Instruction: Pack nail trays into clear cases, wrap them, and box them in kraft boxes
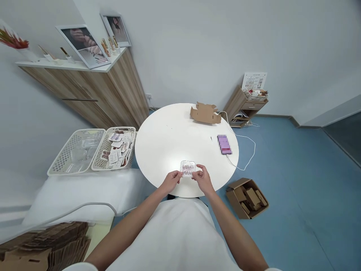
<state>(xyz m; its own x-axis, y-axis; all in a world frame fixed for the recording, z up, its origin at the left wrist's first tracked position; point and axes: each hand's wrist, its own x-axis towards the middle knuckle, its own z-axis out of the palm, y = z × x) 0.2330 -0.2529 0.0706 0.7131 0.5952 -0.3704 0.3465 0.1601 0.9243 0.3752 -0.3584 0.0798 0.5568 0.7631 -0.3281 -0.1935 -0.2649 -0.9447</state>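
Purple phone [224, 144] right of centre was pixelated, contents of the clear tray [187, 168] at lower centre were too small to tell, stack of flat cardboard [42, 244] was cut off at the lower left corner, both forearms ran off the bottom edge, cards in the white basket [117, 148] were unreadable.

hands 2 [171, 181] [202, 178] | clear tray 1 [187, 168] | white baskets 2 [77, 150] [117, 148] | phone 1 [224, 144] | round table 1 [169, 139] | framed pictures 2 [84, 44] [116, 29]

Head camera looks steeply down, close above round table [169, 139].
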